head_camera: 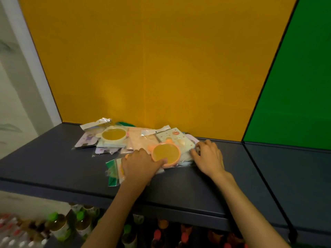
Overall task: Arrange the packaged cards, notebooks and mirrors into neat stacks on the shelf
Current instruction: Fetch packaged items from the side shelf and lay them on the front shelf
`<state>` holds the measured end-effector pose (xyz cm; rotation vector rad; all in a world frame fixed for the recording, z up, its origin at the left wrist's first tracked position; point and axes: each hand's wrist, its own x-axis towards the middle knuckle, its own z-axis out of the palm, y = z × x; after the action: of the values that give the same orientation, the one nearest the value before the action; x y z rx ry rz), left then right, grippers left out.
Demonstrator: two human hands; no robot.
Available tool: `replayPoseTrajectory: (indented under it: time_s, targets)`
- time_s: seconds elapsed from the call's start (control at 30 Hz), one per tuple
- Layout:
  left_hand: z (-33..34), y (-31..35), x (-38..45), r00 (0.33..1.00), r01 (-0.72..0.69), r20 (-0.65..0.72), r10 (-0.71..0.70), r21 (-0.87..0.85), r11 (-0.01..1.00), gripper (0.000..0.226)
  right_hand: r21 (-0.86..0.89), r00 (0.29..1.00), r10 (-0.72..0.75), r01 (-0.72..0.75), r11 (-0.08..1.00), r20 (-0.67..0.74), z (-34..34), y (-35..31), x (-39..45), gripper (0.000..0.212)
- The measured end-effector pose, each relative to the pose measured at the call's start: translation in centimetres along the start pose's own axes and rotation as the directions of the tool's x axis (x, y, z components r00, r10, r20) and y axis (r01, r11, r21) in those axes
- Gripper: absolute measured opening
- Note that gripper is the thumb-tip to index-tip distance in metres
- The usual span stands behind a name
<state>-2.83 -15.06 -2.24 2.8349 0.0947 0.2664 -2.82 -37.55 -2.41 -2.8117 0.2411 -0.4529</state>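
A loose heap of plastic-wrapped cards, notebooks and mirrors lies on the dark grey shelf [53,158] against the yellow back panel. An orange round mirror [165,153] sits at the front of the heap, and a pale yellow round mirror [114,134] lies further back on the left. My left hand [139,165] rests flat on the front packets, thumb touching the orange mirror's rim. My right hand [208,156] presses its fingertips on the right edge of the heap, beside a cream illustrated notebook [176,138]. A green packet [112,173] sticks out left of my left hand.
The yellow back panel [143,68] meets a green panel [295,86] on the right, above a second shelf section [295,176]. Below the shelf's front edge stand several bottles [59,224] with coloured caps. A white wall is at the left.
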Motion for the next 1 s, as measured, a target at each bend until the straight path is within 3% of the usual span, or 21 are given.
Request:
replayPoseTrajectory:
  time_s: [0.13,0.3,0.47,0.63,0.77,0.87,1.0]
  targets:
    - [0.1,-0.2,0.3,0.997,-0.034,0.057,0.046,-0.201,0.979,0.063,-0.027,0.997,0.074,-0.074,0.997,0.018,0.5,-0.7,0.3,0.05]
    - [0.0,0.4,0.7,0.981,0.032,0.183,0.059,-0.455,0.89,0.041,-0.042,0.993,0.113,-0.111,0.993,0.043,0.5,-1.2,0.8,0.054]
    - [-1.5,-0.4,1.3,0.977,0.164,0.213,0.027,-0.82,0.548,0.028,-0.044,0.988,0.146,-0.143,0.989,0.058,0.6,-1.7,1.5,0.061]
    - [-3.3,-2.8,2.7,0.955,0.293,0.271,-0.118,-0.923,0.248,0.036,-0.058,0.984,0.161,-0.157,0.986,0.082,0.9,-2.5,1.9,0.083]
    - [-4.0,-4.5,3.2,0.94,0.331,0.316,-0.132,-0.937,0.115,0.04,0.092,0.97,0.223,-0.231,0.969,0.092,0.9,-2.8,2.2,0.079]
    - [-4.1,-5.2,3.2,0.933,0.347,0.343,-0.107,-0.938,0.02,0.039,0.392,0.93,0.329,-0.368,0.843,0.165,0.2,-2.7,2.2,0.071]
    - [-4.2,-5.3,2.7,0.931,0.358,0.36,-0.061,-0.933,-0.028,0.039,0.773,0.88,0.381,-0.445,0.452,0.283,-1.0,-2.9,1.0,0.03]
